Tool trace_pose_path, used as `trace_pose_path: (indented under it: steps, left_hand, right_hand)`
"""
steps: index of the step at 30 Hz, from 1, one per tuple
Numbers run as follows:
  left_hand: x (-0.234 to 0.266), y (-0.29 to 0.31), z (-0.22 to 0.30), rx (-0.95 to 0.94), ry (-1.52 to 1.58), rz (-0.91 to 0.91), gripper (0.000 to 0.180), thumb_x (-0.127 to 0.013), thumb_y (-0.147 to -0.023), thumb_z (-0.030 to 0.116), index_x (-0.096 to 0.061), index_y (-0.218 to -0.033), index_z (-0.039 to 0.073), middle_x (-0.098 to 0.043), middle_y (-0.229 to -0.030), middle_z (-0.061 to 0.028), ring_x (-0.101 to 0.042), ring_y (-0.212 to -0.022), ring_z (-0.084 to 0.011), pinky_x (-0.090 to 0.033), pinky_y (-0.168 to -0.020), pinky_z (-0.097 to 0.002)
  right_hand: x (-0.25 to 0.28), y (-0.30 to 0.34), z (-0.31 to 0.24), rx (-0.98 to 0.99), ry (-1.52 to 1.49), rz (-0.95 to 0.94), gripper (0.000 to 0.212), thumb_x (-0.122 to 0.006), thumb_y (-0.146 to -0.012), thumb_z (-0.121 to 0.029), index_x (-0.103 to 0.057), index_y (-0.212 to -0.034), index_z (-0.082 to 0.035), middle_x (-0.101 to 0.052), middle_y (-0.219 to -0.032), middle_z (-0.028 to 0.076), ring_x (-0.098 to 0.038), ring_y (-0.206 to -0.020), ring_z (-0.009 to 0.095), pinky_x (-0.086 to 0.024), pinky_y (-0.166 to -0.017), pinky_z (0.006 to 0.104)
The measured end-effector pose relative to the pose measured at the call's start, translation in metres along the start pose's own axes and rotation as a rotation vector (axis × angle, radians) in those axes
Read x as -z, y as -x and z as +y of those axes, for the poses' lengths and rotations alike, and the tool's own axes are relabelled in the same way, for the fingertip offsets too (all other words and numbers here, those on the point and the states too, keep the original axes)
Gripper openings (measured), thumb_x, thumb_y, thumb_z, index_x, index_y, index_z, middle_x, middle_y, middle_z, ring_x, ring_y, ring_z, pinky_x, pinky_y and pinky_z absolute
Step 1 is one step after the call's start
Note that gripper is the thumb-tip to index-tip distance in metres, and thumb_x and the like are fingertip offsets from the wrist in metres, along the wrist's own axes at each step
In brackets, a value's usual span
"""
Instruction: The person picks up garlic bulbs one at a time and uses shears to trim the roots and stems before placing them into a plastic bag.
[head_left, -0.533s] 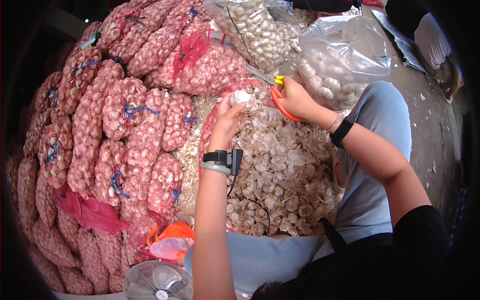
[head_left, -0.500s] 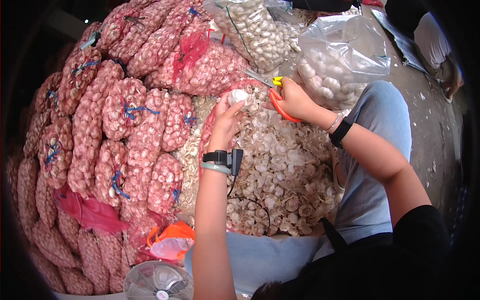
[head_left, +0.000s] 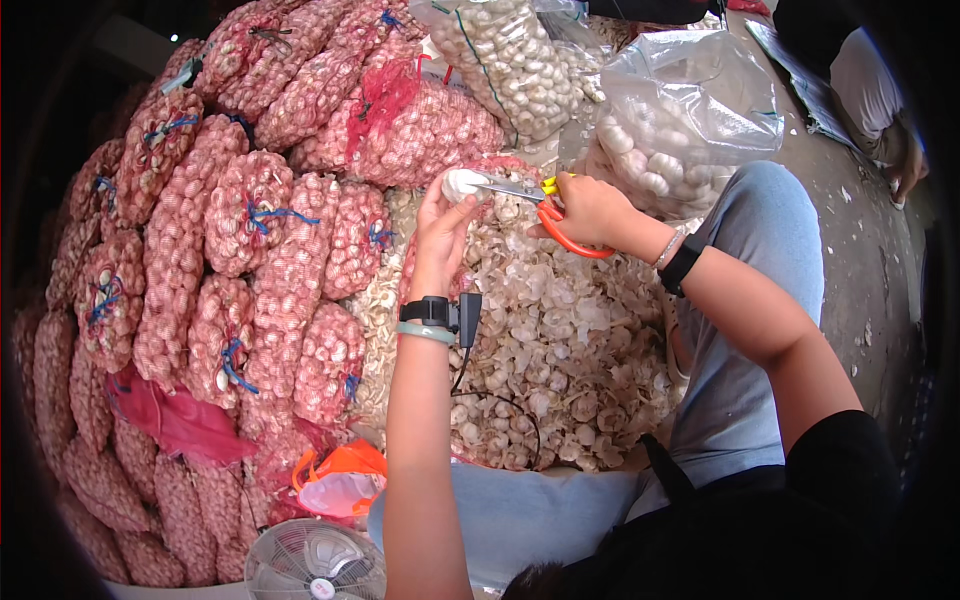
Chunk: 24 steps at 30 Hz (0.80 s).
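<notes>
A white garlic bulb [head_left: 461,185] is held up in the fingers of my left hand [head_left: 440,228]. My right hand [head_left: 592,208] grips a pair of scissors [head_left: 566,236] with orange-red handles and yellow parts near the pivot. Their blades point left and their tips meet the bulb; whether they cut into it is too small to tell. Below both hands spreads a heap of garlic bulbs and loose papery skins [head_left: 560,330].
Red net sacks of garlic [head_left: 280,220] are stacked along the left. Clear plastic bags of garlic [head_left: 650,150] stand at the far side. A fan [head_left: 318,565] and an orange bag [head_left: 345,475] lie near left. Another person's hand [head_left: 908,172] shows at far right.
The scissor tips have come down and left onto the garlic bulb. My left hand has lifted the bulb slightly up and to the left.
</notes>
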<state>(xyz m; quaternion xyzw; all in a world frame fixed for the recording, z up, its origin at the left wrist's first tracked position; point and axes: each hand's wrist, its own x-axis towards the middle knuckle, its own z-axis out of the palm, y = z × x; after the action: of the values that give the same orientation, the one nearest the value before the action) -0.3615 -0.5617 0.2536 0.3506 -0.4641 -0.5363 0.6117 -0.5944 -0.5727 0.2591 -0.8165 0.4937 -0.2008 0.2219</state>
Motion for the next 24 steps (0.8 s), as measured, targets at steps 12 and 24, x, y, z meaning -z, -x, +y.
trace_pose_path:
  steps: [12,24]
  left_hand:
    - [0.009,0.002,-0.004,0.027,0.036,-0.033,0.049,-0.055,-0.083,-0.007,-0.037,-0.128,-0.002,-0.049,-0.120,-0.0129,-0.051,-0.111,-0.0219,-0.042,-0.099,-0.0355]
    - [0.018,0.010,-0.017,0.066,0.046,-0.017,0.061,-0.055,-0.084,-0.005,-0.024,-0.134,0.012,-0.045,-0.126,-0.0159,-0.048,-0.116,-0.0281,-0.040,-0.101,-0.0428]
  right_hand:
    - [-0.001,0.001,-0.001,0.012,-0.052,-0.072,0.069,-0.057,-0.075,-0.063,-0.060,-0.068,0.005,-0.059,-0.065,0.023,-0.060,-0.066,0.039,-0.048,-0.065,0.0451]
    - [-0.013,-0.012,0.016,-0.205,-0.120,-0.066,0.078,-0.054,-0.074,-0.068,-0.059,-0.065,0.009,-0.059,-0.061,0.024,-0.060,-0.061,0.039,-0.048,-0.062,0.0438]
